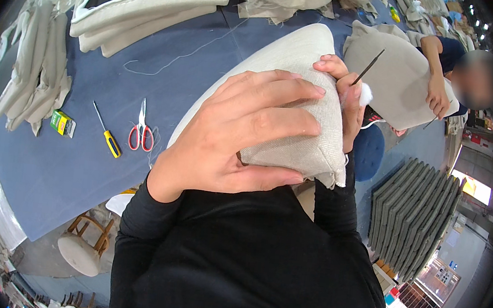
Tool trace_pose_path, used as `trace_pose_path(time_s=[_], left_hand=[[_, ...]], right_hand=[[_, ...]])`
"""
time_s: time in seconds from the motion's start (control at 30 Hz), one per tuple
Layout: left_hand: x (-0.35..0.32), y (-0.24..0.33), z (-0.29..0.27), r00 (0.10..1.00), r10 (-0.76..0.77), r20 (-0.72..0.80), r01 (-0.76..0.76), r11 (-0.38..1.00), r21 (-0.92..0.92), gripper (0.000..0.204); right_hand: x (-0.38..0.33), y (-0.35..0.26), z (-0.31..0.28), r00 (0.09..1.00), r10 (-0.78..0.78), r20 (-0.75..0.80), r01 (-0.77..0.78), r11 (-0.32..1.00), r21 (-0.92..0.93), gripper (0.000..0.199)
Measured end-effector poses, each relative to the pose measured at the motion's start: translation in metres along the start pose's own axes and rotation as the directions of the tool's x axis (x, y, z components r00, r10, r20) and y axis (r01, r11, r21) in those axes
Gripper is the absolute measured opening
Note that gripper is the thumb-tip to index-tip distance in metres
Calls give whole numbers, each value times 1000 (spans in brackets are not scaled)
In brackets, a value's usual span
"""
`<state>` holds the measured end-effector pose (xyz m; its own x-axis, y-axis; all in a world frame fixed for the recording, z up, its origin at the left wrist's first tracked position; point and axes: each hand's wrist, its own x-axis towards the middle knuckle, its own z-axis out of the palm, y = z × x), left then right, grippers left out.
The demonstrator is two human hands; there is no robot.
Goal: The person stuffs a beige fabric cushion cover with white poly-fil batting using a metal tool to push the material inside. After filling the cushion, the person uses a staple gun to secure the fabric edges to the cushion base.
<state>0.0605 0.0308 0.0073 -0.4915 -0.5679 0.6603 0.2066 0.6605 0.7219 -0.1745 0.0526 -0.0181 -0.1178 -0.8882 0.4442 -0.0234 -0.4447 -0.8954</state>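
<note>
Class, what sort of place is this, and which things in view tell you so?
Likely an upholstery workshop: the left hand and right hand are on a beige fabric-covered cushion, scissors and a screwdriver lie on the blue table, and beige padded pieces are stacked nearby.

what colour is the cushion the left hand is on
Light beige; the cushion shows best in the head view.

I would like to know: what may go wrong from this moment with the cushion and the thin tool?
The thin dark tool sticks up from the right hand, so its free end might poke someone or snag the beige cushion.
The white fluff beside that hand could drop or shed.
The left hand spreads over the beige cushion; uneven pressure might crease it.
</note>
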Motion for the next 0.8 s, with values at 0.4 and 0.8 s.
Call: trace_pose_path(time_s=[0.4,0.8], left_hand=[[9,1,-18,992,-68,106,82,988,-128,61],[2,-15,-26,994,37,102,-5,956,-294,55]], right_hand=[[1,-4,4,997,60,52,-58,997,-44,51],[7,-3,12,993,68,97,-64,997,-46,62]])
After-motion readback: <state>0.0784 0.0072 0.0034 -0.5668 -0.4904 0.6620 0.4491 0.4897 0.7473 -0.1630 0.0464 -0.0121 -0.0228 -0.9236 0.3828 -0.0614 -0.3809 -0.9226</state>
